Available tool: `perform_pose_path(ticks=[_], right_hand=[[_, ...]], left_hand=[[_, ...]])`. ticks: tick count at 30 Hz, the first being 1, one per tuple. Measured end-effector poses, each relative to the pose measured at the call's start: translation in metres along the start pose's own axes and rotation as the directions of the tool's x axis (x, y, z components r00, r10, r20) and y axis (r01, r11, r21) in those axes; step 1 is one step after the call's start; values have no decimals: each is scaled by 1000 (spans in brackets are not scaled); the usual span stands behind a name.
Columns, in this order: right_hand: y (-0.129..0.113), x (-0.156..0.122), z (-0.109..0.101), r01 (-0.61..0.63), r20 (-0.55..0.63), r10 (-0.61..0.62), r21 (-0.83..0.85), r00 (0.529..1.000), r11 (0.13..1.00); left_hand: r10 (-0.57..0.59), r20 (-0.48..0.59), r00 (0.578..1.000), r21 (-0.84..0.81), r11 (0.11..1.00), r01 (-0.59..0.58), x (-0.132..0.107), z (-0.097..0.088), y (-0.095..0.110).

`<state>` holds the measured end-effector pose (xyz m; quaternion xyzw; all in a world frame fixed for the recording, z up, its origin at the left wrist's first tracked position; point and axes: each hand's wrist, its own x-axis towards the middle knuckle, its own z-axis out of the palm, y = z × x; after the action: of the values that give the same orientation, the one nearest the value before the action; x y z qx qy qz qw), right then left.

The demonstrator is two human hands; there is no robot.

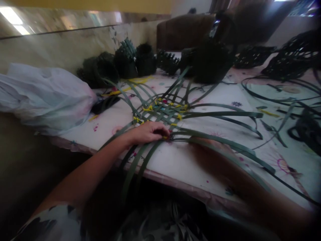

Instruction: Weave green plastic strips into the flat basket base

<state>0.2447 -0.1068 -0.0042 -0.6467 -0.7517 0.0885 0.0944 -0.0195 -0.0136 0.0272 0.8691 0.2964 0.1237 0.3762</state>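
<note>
A woven mat of flat green strips (pixel 164 113) lies on the table, its long loose ends fanning out on all sides. Yellow ties (pixel 147 108) mark points around the weave's edge. At the near edge of the mat is my left hand (pixel 152 131), its fingers curled and pinched on the weave by a yellow tie; the exact strip under the fingertips is hidden. My right hand (pixel 213 144) is to the right, low over the table beneath the loose strips. It is dark and blurred, and its fingers are covered.
Dark woven baskets (pixel 145 60) stand along the back. A white plastic bag (pixel 50 97) rests at the left edge. Coiled dark strips (pixel 273 97) and cut scraps lie on the right. The patterned tablecloth (pixel 180 164) ends close to my body.
</note>
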Motion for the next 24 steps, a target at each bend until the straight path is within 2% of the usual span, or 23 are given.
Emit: perform_pose_path(ticks=[3, 12, 18, 24], right_hand=[[3, 1, -3, 58, 67, -62, 58, 996, 997], [10, 3, 4, 103, -6, -103, 45, 995, 994], [8, 2, -5, 128, 30, -129, 42, 991, 991], [8, 5, -6, 136, 62, -141, 76, 988, 988]], left_hand=[[22, -21, 1000, 145, 989, -19, -11, -6, -2], [54, 1, 999, 81, 995, -54, -20, -11, -14], [19, 33, 999, 63, 998, -21, -22, -14, -12], [-38, -4, 999, 191, 981, 38, -19, -8, -3]])
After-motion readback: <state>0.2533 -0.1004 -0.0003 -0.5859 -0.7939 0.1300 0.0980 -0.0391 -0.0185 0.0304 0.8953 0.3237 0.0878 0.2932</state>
